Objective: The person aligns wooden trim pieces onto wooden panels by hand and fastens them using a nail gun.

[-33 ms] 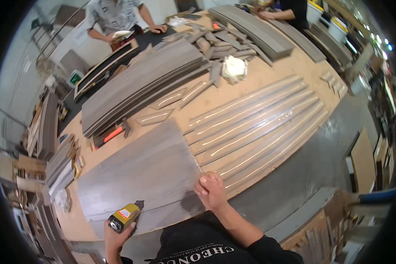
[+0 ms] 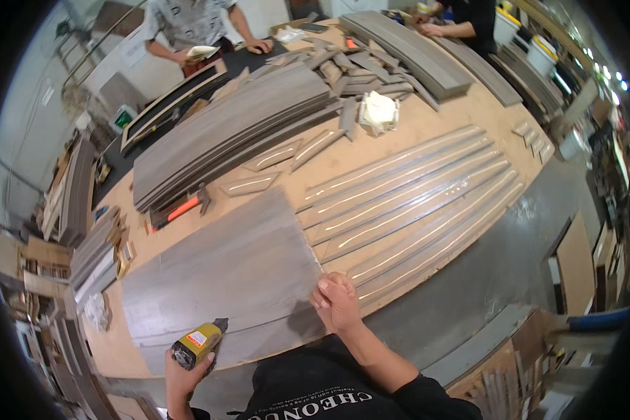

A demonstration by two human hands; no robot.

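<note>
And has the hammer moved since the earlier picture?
No; the hammer lies in the same place beside the stack of grey boards; the whole view shifted slightly.

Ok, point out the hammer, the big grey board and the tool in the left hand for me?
Hammer (image 2: 183, 209): head view, on its orange handle.
Grey board (image 2: 220, 276): head view, near the middle of its top face.
Tool (image 2: 204, 334): head view, on its yellow body.
</note>
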